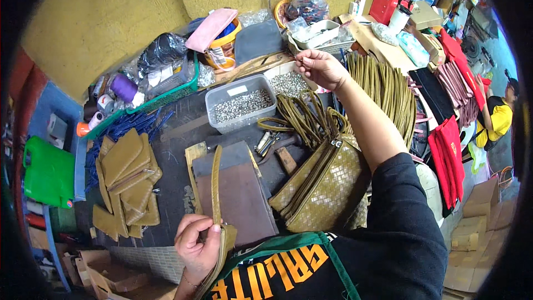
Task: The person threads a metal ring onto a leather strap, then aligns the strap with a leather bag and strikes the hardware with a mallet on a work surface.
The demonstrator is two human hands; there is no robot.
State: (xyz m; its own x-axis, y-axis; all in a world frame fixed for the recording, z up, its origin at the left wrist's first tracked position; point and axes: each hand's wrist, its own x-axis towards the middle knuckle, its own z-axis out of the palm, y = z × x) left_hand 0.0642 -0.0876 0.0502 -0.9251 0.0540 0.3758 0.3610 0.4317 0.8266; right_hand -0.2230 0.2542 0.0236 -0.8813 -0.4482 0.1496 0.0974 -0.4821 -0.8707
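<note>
My left hand (197,243), low in the view near the green apron, is closed round an olive pouch (227,240) at its top edge. A flat olive strap (216,180) rises from that grip over a dark flat board (236,189). Up at the back of the table, my right hand (322,69) is pinched shut; whatever sits at its fingertips is too small to name. Below it lie a clear plastic tub (212,112) of small metal pieces and a white tray (272,72) holding similar bits. Stacked olive woven pouches (327,189) rest beneath my right arm.
Looped olive straps (383,91) hang in bundles at the right. Flat olive pouches (130,180) are piled at the left. Behind them is a green bin (161,99) with thread spools. Red pouches (447,161) lie far right, near a person in yellow (498,119).
</note>
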